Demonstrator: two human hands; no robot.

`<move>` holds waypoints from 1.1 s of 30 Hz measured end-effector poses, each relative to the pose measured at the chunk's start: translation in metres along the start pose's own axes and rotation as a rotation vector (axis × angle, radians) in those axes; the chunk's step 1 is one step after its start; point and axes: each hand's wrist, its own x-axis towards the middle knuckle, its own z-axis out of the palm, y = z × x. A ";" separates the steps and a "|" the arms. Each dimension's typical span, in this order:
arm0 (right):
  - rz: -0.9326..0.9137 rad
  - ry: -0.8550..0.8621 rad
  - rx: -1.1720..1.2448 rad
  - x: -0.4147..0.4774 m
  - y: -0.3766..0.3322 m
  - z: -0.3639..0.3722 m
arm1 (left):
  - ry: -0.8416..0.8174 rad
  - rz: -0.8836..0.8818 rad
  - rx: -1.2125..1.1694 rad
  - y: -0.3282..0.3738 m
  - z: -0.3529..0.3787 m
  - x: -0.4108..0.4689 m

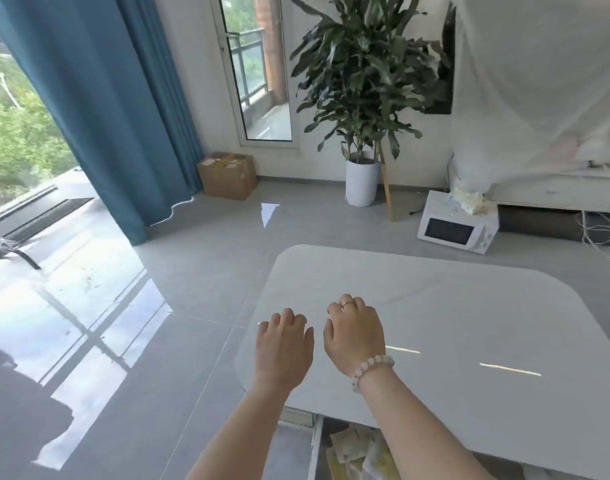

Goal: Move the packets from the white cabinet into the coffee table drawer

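Note:
Both my hands hover over the near left corner of the white coffee table (452,306). My left hand (284,348) has its fingers curled downward and holds nothing that I can see. My right hand (355,337), with a ring and a bead bracelet, is likewise loosely curled and holds nothing visible. Under the table's near edge the drawer (315,445) stands pulled out, with yellow and white packets (352,448) lying in it, partly hidden by my right forearm. The white cabinet is not in view.
A white microwave (457,226) sits on the grey floor beyond the table, with a potted plant (362,178) and a cardboard box (227,174) further back. Blue curtains (106,98) hang at the left by a large window. A sheet-covered unit (546,98) stands at right.

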 end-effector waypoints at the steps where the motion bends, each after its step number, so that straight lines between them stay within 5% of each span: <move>1: -0.032 0.007 0.000 0.006 -0.014 0.000 | 0.010 -0.022 0.005 -0.013 -0.006 -0.002; 22: -0.768 -0.004 0.260 0.016 -0.449 0.025 | 0.254 -0.767 0.243 -0.376 -0.145 -0.168; 33: -1.222 -0.184 0.377 -0.070 -0.613 0.011 | 0.422 -1.246 0.374 -0.463 -0.169 -0.332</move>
